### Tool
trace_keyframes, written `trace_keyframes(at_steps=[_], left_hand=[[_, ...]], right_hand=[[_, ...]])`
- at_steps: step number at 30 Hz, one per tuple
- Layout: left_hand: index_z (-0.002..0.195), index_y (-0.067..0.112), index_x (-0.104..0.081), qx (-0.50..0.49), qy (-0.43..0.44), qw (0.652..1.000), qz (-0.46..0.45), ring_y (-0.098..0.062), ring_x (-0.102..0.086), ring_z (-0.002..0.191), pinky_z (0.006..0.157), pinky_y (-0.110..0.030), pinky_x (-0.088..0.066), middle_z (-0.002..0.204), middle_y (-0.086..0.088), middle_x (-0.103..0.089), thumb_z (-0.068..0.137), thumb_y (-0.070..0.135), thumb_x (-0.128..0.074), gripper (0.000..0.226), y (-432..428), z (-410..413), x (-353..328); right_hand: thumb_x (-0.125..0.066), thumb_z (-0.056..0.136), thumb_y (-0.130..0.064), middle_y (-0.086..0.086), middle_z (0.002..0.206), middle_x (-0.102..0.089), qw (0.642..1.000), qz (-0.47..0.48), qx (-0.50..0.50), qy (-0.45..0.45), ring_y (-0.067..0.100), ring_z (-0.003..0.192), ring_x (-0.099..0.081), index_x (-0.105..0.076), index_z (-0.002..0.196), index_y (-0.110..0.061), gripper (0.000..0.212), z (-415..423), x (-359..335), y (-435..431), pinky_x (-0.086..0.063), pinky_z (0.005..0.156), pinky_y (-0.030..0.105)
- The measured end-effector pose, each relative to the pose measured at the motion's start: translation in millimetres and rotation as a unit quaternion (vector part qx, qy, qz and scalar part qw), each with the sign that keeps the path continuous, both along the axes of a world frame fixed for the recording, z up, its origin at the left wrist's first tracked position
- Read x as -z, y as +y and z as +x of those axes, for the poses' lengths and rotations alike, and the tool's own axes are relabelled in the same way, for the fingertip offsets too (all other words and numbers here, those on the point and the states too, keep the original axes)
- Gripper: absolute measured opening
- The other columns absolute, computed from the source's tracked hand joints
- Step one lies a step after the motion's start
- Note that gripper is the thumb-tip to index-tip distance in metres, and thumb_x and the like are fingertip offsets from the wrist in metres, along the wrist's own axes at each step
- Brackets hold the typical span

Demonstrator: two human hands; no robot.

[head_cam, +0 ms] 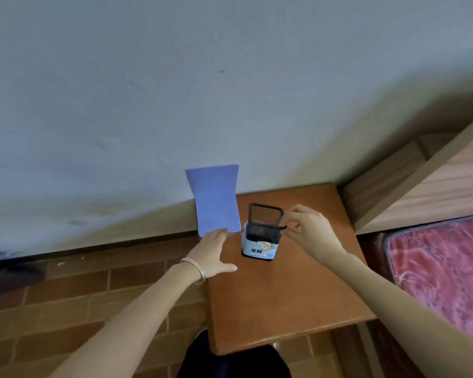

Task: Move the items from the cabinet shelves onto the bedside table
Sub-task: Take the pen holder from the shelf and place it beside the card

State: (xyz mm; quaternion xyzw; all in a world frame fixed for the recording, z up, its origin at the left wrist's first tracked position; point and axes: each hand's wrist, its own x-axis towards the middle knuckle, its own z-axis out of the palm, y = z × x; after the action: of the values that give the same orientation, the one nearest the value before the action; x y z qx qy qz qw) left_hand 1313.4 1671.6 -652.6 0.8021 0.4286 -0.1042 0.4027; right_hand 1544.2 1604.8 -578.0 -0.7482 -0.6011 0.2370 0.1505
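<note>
A black mesh pen holder with a blue and white label stands upright on the brown bedside table, near its far edge. My right hand pinches the holder's right rim with thumb and fingers. A blue folded mat leans against the wall at the table's far left corner, bent in the middle. My left hand, with a silver bracelet at the wrist, lies flat with spread fingers, its fingertips touching the mat's lower edge. The cabinet shelves are out of view.
A grey wall rises behind the table. A wooden bed frame and a red patterned mattress stand to the right. The floor on the left is brown tile.
</note>
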Motion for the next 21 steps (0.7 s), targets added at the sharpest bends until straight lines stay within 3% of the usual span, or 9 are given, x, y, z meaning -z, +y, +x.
trace_keyframes(at_steps=[10,14,21], left_hand=[[0.143,0.019,-0.027,0.042,0.102,0.98,0.167,-0.021,-0.008,0.142,0.11,-0.037,-0.024,0.155,-0.002,-0.013,0.092,0.041,-0.047,0.06,34.3,37.0,80.6],[0.14,0.018,-0.033,0.019,0.092,0.983,0.16,-0.018,-0.008,0.141,0.108,-0.036,-0.029,0.153,0.0,-0.016,0.092,0.035,-0.05,0.054,32.0,37.4,82.4],[0.137,0.024,-0.038,-0.002,0.079,0.988,0.136,-0.016,-0.01,0.141,0.102,-0.039,-0.04,0.153,0.005,-0.019,0.089,0.023,-0.053,0.05,35.7,33.5,84.3]], right_hand=[[-0.073,0.072,-0.004,0.0,0.09,-0.065,0.991,0.131,0.029,-0.006,0.011,0.063,-0.05,-0.069,0.08,-0.013,0.012,17.6,93.5,36.1,-0.049,0.058,0.031],[-0.073,0.072,-0.004,0.003,0.088,-0.066,0.986,0.168,0.005,-0.012,0.011,0.063,-0.048,-0.071,0.082,-0.01,0.012,23.4,97.4,48.6,-0.043,0.058,0.025],[-0.072,0.073,-0.001,0.005,0.087,-0.066,0.972,0.214,-0.081,-0.058,0.024,0.074,-0.061,-0.07,0.081,-0.008,0.01,32.7,101.8,48.8,-0.048,0.057,0.028]])
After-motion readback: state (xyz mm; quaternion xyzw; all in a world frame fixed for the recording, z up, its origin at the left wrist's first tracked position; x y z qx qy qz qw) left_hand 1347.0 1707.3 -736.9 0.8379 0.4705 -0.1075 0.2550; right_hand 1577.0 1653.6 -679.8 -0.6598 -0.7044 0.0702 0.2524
